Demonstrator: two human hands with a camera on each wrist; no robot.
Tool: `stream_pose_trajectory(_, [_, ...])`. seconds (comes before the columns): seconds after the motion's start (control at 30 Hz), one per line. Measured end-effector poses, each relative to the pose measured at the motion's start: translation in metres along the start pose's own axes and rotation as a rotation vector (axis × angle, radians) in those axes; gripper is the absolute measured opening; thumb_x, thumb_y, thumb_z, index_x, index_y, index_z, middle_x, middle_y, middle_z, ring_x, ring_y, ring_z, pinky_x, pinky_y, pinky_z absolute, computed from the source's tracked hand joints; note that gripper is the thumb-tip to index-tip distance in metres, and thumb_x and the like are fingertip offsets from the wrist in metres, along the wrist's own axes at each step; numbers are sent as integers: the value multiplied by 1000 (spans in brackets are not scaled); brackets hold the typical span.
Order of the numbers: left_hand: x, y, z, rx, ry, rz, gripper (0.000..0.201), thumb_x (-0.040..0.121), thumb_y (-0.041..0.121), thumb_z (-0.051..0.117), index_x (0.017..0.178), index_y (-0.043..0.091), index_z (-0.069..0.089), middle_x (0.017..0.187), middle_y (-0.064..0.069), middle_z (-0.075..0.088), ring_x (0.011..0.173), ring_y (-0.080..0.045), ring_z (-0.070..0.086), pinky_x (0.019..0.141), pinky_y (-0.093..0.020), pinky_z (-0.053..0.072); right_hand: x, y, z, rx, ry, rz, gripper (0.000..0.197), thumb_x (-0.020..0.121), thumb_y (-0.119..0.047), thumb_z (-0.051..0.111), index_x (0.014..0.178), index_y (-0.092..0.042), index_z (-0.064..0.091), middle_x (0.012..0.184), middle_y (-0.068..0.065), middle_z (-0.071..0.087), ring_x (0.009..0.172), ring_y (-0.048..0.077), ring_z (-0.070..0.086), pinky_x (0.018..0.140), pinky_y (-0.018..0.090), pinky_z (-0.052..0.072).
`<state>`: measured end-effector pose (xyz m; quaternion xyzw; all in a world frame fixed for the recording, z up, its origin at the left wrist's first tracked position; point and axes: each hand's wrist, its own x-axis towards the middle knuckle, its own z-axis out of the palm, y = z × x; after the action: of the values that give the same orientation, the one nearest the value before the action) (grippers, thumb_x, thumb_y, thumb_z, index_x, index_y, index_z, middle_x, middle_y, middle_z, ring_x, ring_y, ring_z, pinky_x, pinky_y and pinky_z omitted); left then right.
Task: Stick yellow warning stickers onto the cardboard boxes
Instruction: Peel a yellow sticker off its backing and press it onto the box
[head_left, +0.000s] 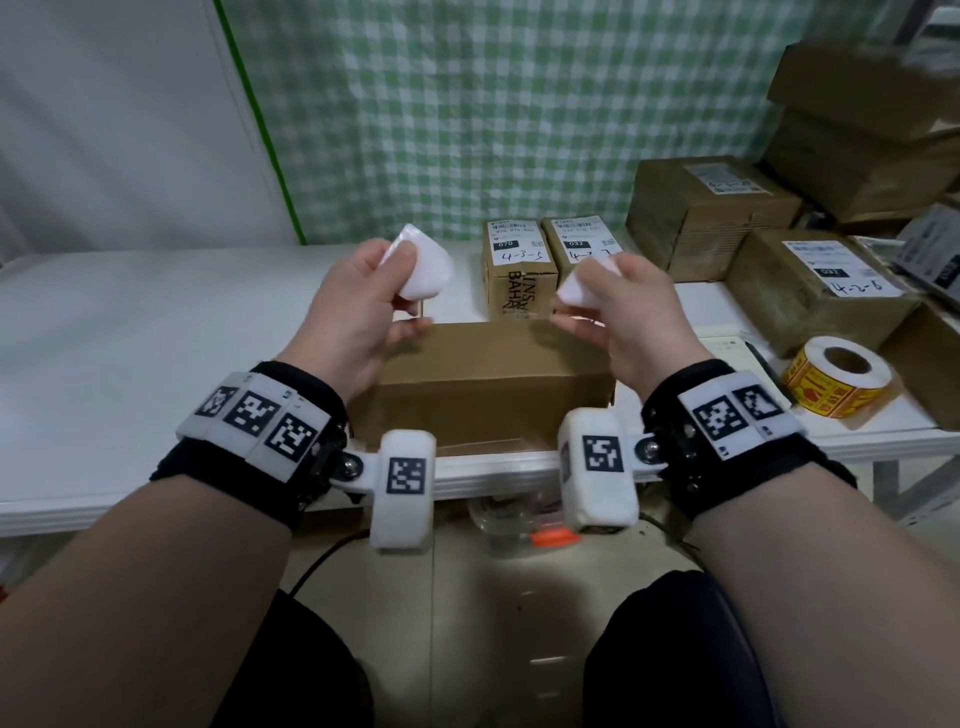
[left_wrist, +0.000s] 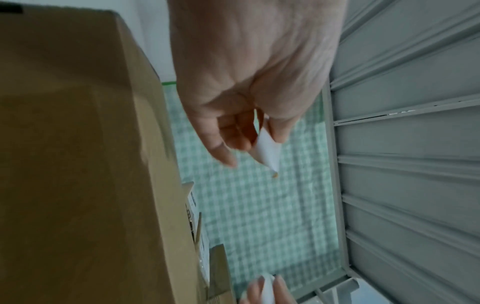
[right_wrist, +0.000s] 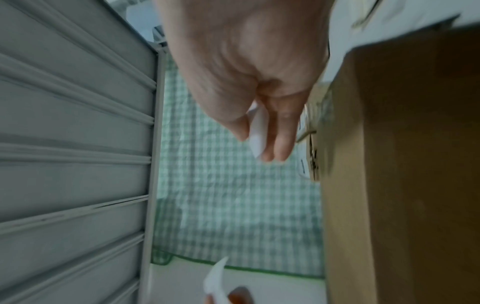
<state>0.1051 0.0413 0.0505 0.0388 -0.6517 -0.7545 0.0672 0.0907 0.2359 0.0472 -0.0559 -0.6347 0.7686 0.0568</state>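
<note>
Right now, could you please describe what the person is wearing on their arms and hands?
The left hand and right hand are bare, forearms unsleeved. Each wrist carries a black strap with white blocks printed with black square codes, and a white padded camera pod bolted on inside.

Matt brown corrugated cardboard box (head_left: 483, 384) at the near edge of a smooth, slightly glossy white table (head_left: 130, 332); thin white paper pieces, one pinched in the left hand (head_left: 358, 306), one in the right hand (head_left: 631, 317). Glossy yellow printed sticker roll (head_left: 836, 376) on a cardboard core near the right edge. Backdrop of green-checked woven cloth (head_left: 467, 104); ribbed grey metal panel (left_wrist: 415, 144).
</note>
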Motion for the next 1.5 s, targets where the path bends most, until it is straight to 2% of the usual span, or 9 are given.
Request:
stream_pose_trajectory(0.13, [0, 1, 9, 157, -96, 103, 12, 92, 23, 56, 84, 17, 61, 64, -2, 48, 42, -6, 34, 40, -18, 28, 18, 8, -23, -412, 79, -62, 15, 90, -24, 47, 89, -16, 59, 93, 4, 54, 67, 16, 47, 59, 29, 45])
stream_pose_trajectory(0.3, [-2, -3, 23, 147, -187, 115, 7, 83, 6, 65, 78, 10, 63, 58, 2, 65, 51, -7, 59, 53, -16, 52, 34, 21, -59, -661, 251, -72, 18, 80, -11, 57, 62, -14, 58, 66, 3, 56, 64, 23, 63, 47, 17, 42])
stream_pose_trajectory(0.4, [-1, -9, 26, 151, -227, 112, 9, 77, 0, 70, 76, 9, 66, 68, 0, 67, 63, -9, 65, 66, -19, 56, 40, 33, -69, -855, 208, -44, 12, 78, -10, 61, 72, -17, 69, 78, 4, 66, 89, 27, 67, 72, 30, 51])
stream_pose_trajectory(0.53, [-2, -14, 28, 254, -306, 144, 18, 74, -3, 71, 83, 13, 66, 82, 3, 66, 72, -3, 65, 76, -17, 53, 41, 41, -66, -944, 89, 25, 35, 81, -9, 58, 115, -14, 66, 123, 7, 64, 113, 27, 58, 100, 39, 47])
stream_pose_trajectory(0.7, [1, -14, 26, 278, -413, 103, 28, 77, -10, 63, 91, 14, 64, 93, -3, 67, 86, -11, 66, 87, -24, 52, 26, 14, -34, -732, 128, -278, 17, 86, -19, 56, 94, -19, 71, 97, -3, 68, 85, 9, 57, 78, 23, 44])
stream_pose_trajectory(0.93, [2, -9, 29, 127, -384, 29, 18, 92, 11, 50, 78, 10, 61, 81, -4, 59, 81, -13, 59, 77, -28, 55, 4, 0, 2, -582, -365, -63, 12, 82, -24, 69, 87, -14, 71, 61, -5, 57, 47, 5, 46, 41, 16, 33])
stream_pose_trajectory(1.07, [4, -13, 24, 318, -357, 107, 12, 85, 7, 59, 76, 14, 59, 76, -3, 57, 71, -13, 55, 72, -23, 48, 5, 6, 9, -514, -337, -1, 13, 76, -4, 70, 81, -15, 67, 69, 1, 63, 57, 9, 54, 41, 15, 37])
stream_pose_trajectory(1.23, [6, -17, 26, 647, -365, 220, 28, 75, -10, 59, 83, 17, 59, 76, 6, 59, 54, -5, 51, 50, -9, 37, 2, 12, 17, -591, -217, 8, 11, 74, -6, 73, 70, -10, 64, 56, 2, 58, 39, 4, 48, 39, 16, 36])
stream_pose_trajectory(1.5, [13, -22, 25, 856, -310, 310, 30, 75, -5, 59, 72, 25, 63, 99, -6, 55, 91, -15, 54, 79, -16, 41, 8, 31, 26, -703, -11, -42, 24, 65, -9, 72, 49, -18, 57, 61, 4, 66, 72, 27, 68, 73, 46, 58])
